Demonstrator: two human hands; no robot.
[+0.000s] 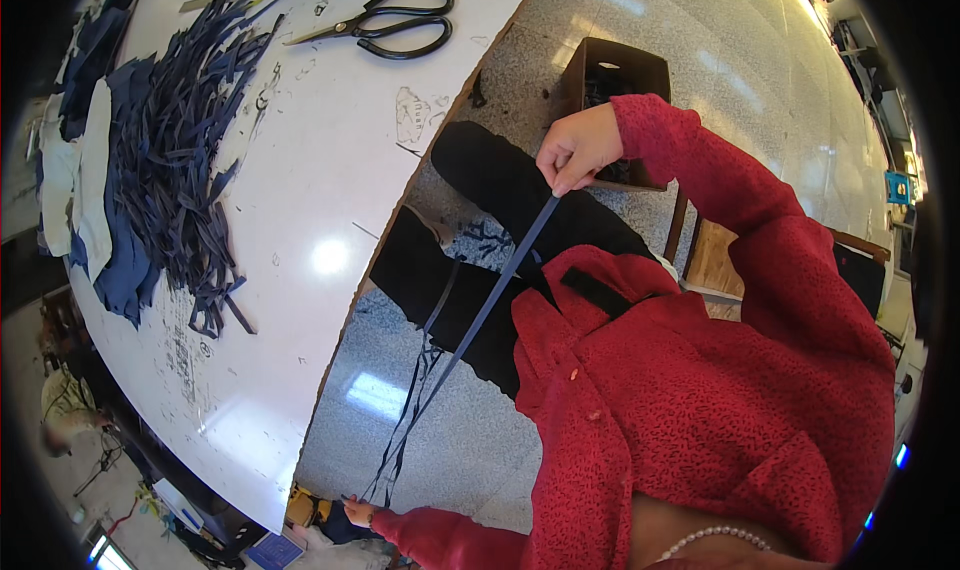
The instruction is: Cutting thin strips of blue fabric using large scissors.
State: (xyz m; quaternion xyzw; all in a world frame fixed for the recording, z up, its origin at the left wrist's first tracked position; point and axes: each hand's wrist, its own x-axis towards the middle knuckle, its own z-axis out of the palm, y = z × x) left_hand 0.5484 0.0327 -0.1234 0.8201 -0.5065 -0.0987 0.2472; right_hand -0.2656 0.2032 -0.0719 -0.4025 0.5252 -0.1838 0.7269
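Note:
A long, narrow dark-blue fabric strip (505, 278) is stretched diagonally across my lap. At its upper end my right hand (580, 150) pinches it between thumb and fingers. My left hand (358, 511), far down at the lower edge, is closed on the strip's other end, though its fingers look small there. Thinner dark strips (412, 410) hang from over my leg and run down toward the left hand. On the white table (310, 370) lies a heap of cut dark-blue strips (180, 150), with black-handled scissors (400, 25) to its right.
Folded blue cloth (125, 260) and a pale piece (95, 185) lie beside the heap. A brown open box (640, 70) with dark scraps stands on the speckled floor behind my right hand. More dark scraps (485, 235) lie between my legs. The table's rough edge runs alongside my knees.

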